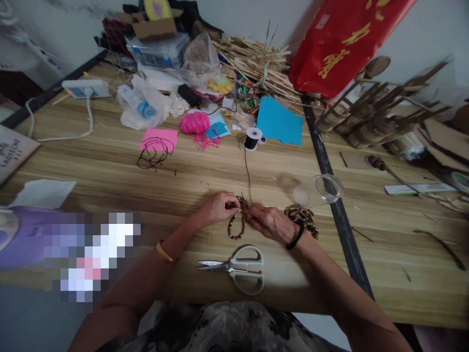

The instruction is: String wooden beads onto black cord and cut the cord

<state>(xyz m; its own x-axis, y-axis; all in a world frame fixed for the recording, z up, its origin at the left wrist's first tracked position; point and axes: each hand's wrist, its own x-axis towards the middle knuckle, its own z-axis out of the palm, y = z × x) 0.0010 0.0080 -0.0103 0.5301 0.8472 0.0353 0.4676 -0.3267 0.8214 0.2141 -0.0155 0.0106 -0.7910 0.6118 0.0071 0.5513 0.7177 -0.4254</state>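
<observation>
Between my hands hangs a loop of small multicoloured beads (237,237), resting on the wooden table. My left hand (220,208) is closed in a pinch at the loop's upper left end, beside a dark beaded cluster (242,201). Opposite it, my right hand (273,222) pinches the strand's other end, where a black cord (248,176) comes down. That cord runs back to a white spool (254,134) wound with black. Just right of my right hand lies a coiled pile of multicoloured bead strands (306,217). Scissors (230,266) lie open nearer to me.
A clear round container (330,188) stands right of the hands. Toward the back are pink yarn (195,123), blue paper (280,122), a pink sheet (157,139) under tangled black cord, plastic bags and dry straw. A power strip (86,89) sits back left; woven baskets (351,112) stand right.
</observation>
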